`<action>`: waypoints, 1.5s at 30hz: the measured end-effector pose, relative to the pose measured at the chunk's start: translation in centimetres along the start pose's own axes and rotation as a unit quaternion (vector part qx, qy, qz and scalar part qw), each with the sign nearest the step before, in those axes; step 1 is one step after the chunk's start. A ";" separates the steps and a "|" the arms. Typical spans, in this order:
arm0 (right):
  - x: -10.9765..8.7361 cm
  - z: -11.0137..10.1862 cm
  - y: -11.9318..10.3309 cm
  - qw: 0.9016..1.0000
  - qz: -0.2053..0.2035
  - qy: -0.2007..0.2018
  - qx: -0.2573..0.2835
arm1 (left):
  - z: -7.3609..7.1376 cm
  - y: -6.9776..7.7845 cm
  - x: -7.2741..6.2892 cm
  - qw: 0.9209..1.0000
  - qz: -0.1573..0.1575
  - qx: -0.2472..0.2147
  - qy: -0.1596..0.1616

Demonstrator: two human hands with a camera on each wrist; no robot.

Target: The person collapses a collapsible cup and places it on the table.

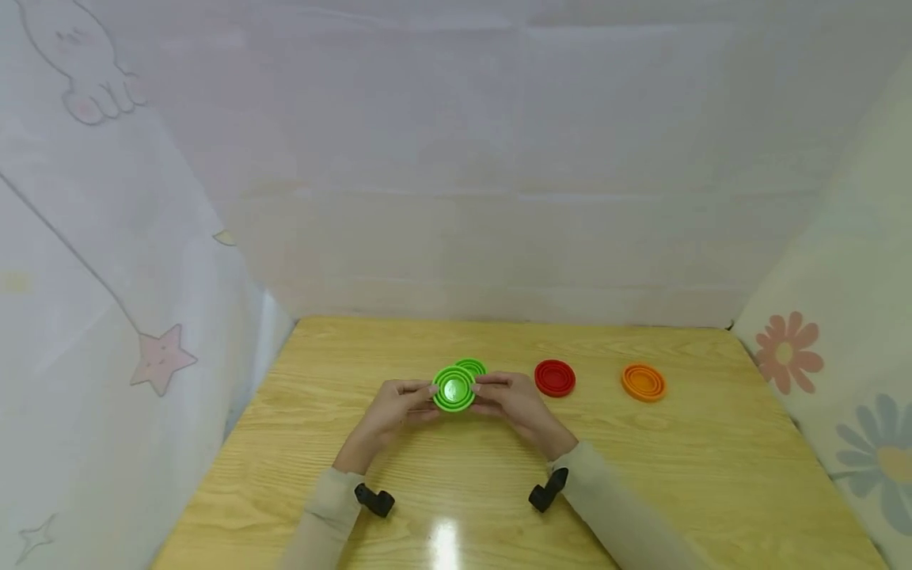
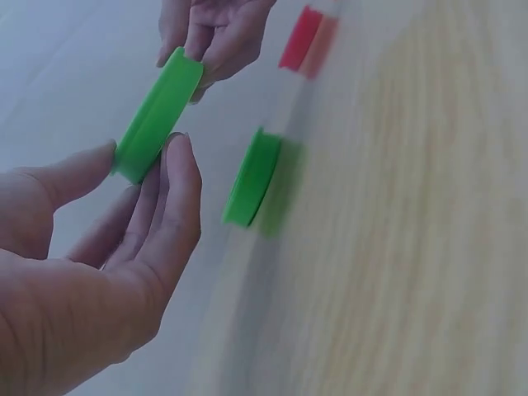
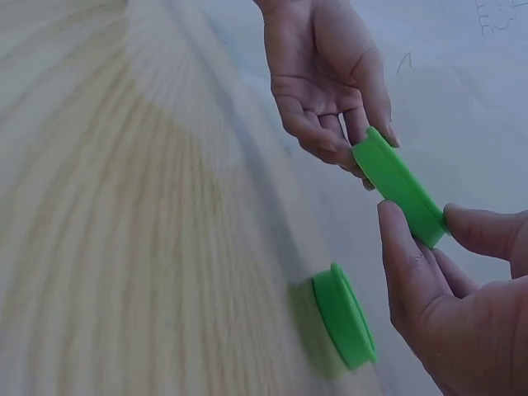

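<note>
A green collapsible cup (image 1: 454, 389), folded into a flat disc of concentric rings, is held up between both hands. My left hand (image 1: 393, 409) pinches its left edge between thumb and fingers, and the right hand (image 1: 518, 405) pinches the opposite edge the same way. Both wrist views show the held cup (image 2: 157, 120) side-on and tilted, raised off the table. Just behind it on the table lies a second green cup (image 1: 473, 365), also folded flat and partly covered by the held one in the head view. In the right wrist view this second cup (image 3: 343, 317) shows its rim and side.
To the right of the hands, a red folded cup (image 1: 555, 378) lies on the wooden table (image 1: 321, 364), with an orange one (image 1: 644, 383) farther right. Pale printed cloth (image 1: 499, 198) stands behind the table and along both sides.
</note>
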State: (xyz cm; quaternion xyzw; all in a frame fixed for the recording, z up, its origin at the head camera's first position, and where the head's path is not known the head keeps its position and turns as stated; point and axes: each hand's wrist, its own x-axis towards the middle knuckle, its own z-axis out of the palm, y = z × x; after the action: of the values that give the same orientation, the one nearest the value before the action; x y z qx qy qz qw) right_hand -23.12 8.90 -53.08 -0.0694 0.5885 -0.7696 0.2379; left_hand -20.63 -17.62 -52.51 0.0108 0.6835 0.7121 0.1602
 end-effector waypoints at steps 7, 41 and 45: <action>2.7 3.5 -0.4 1.000 -0.012 0.009 0.026 | -3.1 1.3 0.2 0.998 -0.009 -0.013 0.060; 11.5 11.0 1.2 0.984 0.030 0.105 -0.143 | -12.6 1.9 1.9 0.988 -0.104 0.088 0.068; 11.6 11.2 0.7 0.973 0.031 0.126 -0.189 | -12.5 2.2 1.9 0.987 -0.106 0.099 0.068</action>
State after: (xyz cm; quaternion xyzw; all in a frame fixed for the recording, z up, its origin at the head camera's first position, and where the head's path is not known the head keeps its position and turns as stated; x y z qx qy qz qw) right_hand -28.75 -6.23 -52.38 0.0030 0.7506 -0.6390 0.1681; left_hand -25.85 -29.31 -51.58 -0.0943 0.7573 0.6190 0.1855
